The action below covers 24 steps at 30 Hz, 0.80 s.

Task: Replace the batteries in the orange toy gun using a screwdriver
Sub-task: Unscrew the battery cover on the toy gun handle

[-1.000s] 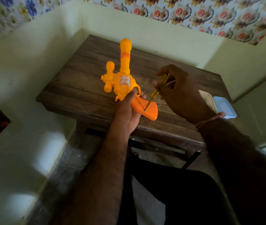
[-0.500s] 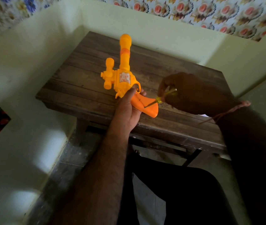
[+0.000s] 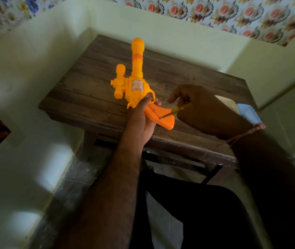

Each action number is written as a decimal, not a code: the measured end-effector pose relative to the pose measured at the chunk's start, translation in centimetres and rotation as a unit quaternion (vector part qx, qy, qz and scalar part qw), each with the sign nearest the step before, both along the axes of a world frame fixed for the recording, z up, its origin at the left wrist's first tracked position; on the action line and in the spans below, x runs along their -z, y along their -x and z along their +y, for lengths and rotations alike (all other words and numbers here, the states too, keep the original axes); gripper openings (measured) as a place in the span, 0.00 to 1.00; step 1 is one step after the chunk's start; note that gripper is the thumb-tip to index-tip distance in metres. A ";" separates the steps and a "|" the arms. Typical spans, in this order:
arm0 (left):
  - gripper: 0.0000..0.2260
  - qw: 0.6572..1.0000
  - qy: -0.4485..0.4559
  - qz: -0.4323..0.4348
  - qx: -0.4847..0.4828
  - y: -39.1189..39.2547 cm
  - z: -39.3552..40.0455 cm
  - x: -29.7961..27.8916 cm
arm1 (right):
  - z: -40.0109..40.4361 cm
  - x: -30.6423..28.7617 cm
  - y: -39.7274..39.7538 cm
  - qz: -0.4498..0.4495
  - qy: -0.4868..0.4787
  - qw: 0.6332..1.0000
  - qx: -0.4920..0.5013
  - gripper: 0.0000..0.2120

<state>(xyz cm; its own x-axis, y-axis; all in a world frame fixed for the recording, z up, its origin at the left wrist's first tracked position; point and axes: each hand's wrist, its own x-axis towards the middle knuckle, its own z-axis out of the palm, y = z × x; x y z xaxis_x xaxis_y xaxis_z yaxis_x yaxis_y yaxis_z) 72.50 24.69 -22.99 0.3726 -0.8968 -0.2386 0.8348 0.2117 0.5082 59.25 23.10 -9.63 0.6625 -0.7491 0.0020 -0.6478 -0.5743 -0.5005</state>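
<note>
A person's left hand [image 3: 140, 121] grips the orange toy gun [image 3: 139, 87] by its handle at the near edge of a wooden table [image 3: 92, 87], barrel pointing toward the far edge. The right hand [image 3: 202, 108], fingers curled round a yellow-handled screwdriver [image 3: 176, 110], sets the tip w/ the handle's lower part. A white tray [image 3: 247, 114] lies at the table's right edge, partly hidden behind the right arm.
</note>
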 end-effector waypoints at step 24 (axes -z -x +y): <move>0.10 1.000 0.011 0.001 0.012 0.0 0.1 -0.6 | -0.9 -0.4 -0.4 -0.011 0.050 0.998 0.024 0.14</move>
<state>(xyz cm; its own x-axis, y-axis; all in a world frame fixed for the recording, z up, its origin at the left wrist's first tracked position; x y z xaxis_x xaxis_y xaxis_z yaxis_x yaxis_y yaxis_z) 72.50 24.78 -22.36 0.3510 -0.9101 -0.2203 0.8411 0.2031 0.5013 59.69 22.22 -9.27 0.6254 -0.7748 0.0923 -0.6649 -0.5911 -0.4567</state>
